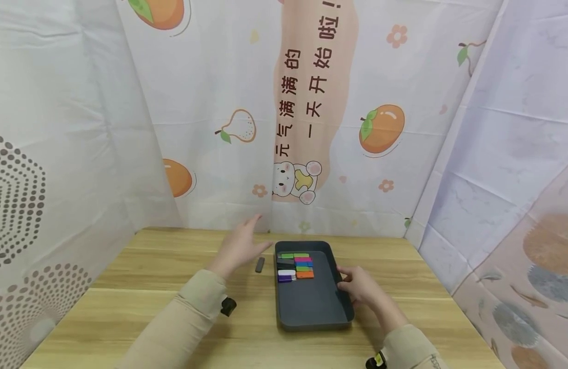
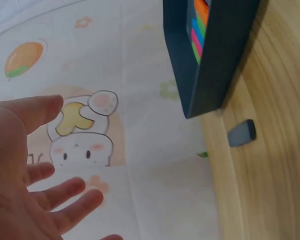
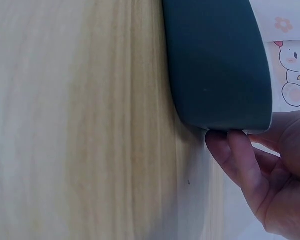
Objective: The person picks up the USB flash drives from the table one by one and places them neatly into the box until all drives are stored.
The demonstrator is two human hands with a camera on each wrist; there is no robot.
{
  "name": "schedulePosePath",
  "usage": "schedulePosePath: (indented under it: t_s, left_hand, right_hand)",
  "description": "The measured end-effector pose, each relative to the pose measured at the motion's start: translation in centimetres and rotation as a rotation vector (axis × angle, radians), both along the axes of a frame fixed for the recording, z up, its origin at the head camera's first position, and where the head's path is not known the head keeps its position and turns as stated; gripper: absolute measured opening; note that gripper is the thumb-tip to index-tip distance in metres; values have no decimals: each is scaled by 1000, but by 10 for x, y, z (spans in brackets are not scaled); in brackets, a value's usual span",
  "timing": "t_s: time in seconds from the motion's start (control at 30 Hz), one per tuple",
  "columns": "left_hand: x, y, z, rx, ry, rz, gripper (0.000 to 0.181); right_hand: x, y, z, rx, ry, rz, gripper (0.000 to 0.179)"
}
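A dark grey tray (image 1: 313, 305) stands on the wooden table, with several coloured USB flash drives (image 1: 304, 274) in two columns in its far left part. My right hand (image 1: 361, 288) holds the tray's right wall, the thumb over the rim and the other fingers against the outside (image 3: 250, 170). To the left of the tray, my left hand (image 1: 240, 248) is in the air with its fingers spread and nothing in it. A small dark grey stick, like a flash drive (image 1: 260, 264), lies on the table between that hand and the tray; the left wrist view shows this stick (image 2: 242, 133) too.
The wooden table (image 1: 173, 287) reaches back to a white printed curtain (image 1: 210, 169). More cloth hangs along the left (image 1: 99, 128) and right (image 1: 510, 154) sides. A black strap piece (image 1: 228, 306) sits at the left cuff, another (image 1: 376, 361) at the right.
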State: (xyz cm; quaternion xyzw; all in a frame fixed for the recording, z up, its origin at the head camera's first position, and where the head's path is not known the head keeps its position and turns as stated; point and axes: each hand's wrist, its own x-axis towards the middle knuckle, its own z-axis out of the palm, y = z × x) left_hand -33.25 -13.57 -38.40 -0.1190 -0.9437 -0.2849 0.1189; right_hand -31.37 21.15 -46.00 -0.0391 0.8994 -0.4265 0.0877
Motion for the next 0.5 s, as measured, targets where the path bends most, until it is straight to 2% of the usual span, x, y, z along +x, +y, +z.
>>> schedulePosePath:
  t_s: [0.37,0.5]
  left_hand:
    - [-13,-11,-21,74,-66,70,93]
    - [-15,-13,-30,92,-114,97,97]
  right_hand:
    - [-1,1,0,-8,6,15,58]
    - [-1,0,0,-11,5,9,58]
